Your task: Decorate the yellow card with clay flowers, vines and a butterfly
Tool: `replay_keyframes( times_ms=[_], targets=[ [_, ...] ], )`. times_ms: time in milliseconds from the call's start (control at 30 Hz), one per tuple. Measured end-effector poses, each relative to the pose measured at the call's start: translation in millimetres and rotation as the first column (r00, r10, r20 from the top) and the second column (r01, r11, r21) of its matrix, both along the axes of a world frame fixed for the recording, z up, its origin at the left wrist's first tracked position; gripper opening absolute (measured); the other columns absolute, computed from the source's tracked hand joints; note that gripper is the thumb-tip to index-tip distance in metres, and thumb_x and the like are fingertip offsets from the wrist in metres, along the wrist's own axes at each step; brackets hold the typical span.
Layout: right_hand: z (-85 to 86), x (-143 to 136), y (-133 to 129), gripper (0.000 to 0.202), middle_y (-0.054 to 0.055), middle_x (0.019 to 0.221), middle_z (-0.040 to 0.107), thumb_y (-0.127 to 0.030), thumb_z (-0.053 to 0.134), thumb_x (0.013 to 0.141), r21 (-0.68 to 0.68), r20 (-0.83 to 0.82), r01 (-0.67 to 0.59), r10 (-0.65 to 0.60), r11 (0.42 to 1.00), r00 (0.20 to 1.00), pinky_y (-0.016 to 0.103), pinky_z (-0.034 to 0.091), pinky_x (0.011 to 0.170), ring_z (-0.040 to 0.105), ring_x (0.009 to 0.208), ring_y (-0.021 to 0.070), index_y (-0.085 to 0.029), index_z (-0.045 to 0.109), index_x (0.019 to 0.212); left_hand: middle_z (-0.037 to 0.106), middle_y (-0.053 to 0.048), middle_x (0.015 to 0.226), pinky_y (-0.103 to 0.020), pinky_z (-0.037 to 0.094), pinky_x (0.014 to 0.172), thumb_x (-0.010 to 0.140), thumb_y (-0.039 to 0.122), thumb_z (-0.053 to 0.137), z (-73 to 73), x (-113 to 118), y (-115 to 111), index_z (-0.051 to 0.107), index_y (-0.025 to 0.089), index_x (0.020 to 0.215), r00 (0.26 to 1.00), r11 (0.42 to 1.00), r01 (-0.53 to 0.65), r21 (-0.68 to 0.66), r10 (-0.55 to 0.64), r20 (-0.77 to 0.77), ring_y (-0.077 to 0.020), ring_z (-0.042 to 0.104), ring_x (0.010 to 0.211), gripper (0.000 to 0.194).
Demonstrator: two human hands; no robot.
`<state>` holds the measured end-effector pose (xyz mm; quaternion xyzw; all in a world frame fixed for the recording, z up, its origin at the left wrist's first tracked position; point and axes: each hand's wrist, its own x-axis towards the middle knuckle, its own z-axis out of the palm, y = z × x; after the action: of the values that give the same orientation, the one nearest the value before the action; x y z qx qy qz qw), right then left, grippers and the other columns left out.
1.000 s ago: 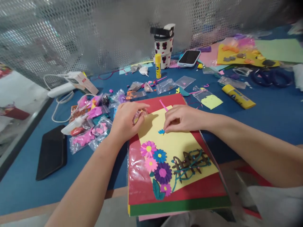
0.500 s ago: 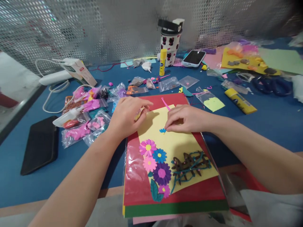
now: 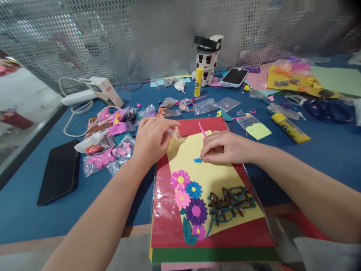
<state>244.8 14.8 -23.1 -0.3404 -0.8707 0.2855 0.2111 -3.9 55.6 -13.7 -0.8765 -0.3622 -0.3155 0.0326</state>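
My right hand (image 3: 218,147) is closed round a thin pink modelling tool (image 3: 202,129), its looped end sticking out above the knuckles. The fingertips touch the yellow sheet (image 3: 183,156) beside a small blue clay piece with a bit of yellow below it (image 3: 197,160). My left hand (image 3: 152,137) is curled at the sheet's upper left, with a small clear plastic bag (image 3: 176,133) showing between thumb and fingers. Clay flowers (image 3: 196,211) run down the sheet's left side. A brown clay fence (image 3: 225,205) wound with teal vine lies at lower right.
Beneath the yellow sheet lies a red sheet in a clear sleeve (image 3: 166,226). Bags of pink clay (image 3: 100,159) and a black tablet-like slab (image 3: 59,171) are at left. Behind stand a glue stick (image 3: 198,82) and a tumbler (image 3: 207,62); a yellow box (image 3: 290,128) lies right.
The whole view has shifted slightly, so things sit lower and further right. More of the plastic bag shows at my left hand. My right hand stays by the blue clay piece.
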Motion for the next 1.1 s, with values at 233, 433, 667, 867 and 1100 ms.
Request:
replay_keyframes(
  times_ms=[233, 433, 667, 867, 1100],
  targets=[
    [0.7, 1, 3, 0.020, 0.005, 0.084, 0.075, -0.032, 0.058, 0.084, -0.006, -0.068, 0.248, -0.248, 0.969, 0.966, 0.026, 0.045, 0.062, 0.064, 0.070, 0.0153, -0.018, 0.072, 0.087, 0.072, -0.007, 0.111, -0.048, 0.033, 0.092, 0.087, 0.042, 0.055, 0.4, -4, 3, 0.068, 0.023, 0.105, 0.949, 0.954, -0.255, -0.156, 0.216, -0.229, -0.0298, 0.058, 0.106, 0.030],
    [-2.8, 5, 6, 0.023, 0.004, 0.076, 0.074, -0.035, 0.056, 0.086, 0.007, -0.136, 0.282, -0.279, 0.959, 0.951, 0.027, 0.049, 0.066, 0.067, 0.066, 0.0154, -0.018, 0.070, 0.090, 0.070, -0.006, 0.114, -0.046, 0.034, 0.091, 0.087, 0.013, 0.040, 0.4, -17, 11, 0.064, 0.024, 0.114, 0.902, 0.921, -0.385, -0.058, 0.363, -0.233, -0.0282, 0.057, 0.107, 0.037],
    [-6.0, 5, 9, 0.022, 0.006, 0.080, 0.075, -0.034, 0.055, 0.088, 0.122, -0.094, 0.286, -0.276, 0.950, 0.956, 0.028, 0.048, 0.066, 0.068, 0.070, 0.0167, -0.018, 0.070, 0.091, 0.067, -0.018, 0.118, -0.058, 0.028, 0.100, 0.088, 0.026, 0.047, -4.1, -32, 17, 0.060, 0.016, 0.119, 0.814, 0.829, -0.554, -0.074, 0.521, -0.256, -0.0367, 0.059, 0.110, 0.035],
    [-6.6, 5, 10, 0.024, 0.004, 0.076, 0.075, -0.035, 0.053, 0.089, 0.152, -0.065, 0.259, -0.252, 0.954, 0.966, 0.030, 0.048, 0.069, 0.067, 0.070, 0.0169, -0.019, 0.071, 0.092, 0.070, -0.016, 0.112, -0.055, 0.035, 0.098, 0.080, 0.035, 0.065, -2.0, -33, 16, 0.054, 0.019, 0.127, 0.843, 0.821, -0.535, -0.200, 0.504, -0.186, -0.0368, 0.064, 0.104, 0.051],
    [-3.1, -4, 8, 0.027, 0.007, 0.099, 0.074, -0.029, 0.049, 0.092, 0.175, -0.204, 0.269, -0.232, 0.947, 0.951, 0.030, 0.052, 0.071, 0.068, 0.078, 0.0163, -0.022, 0.069, 0.108, 0.066, -0.008, 0.119, -0.031, 0.049, 0.088, 0.083, 0.035, 0.062, 10.3, -5, 1, 0.052, 0.021, 0.126, 0.959, 0.920, -0.247, -0.305, 0.278, 0.061, -0.0218, 0.063, 0.103, 0.046]
  ],
)
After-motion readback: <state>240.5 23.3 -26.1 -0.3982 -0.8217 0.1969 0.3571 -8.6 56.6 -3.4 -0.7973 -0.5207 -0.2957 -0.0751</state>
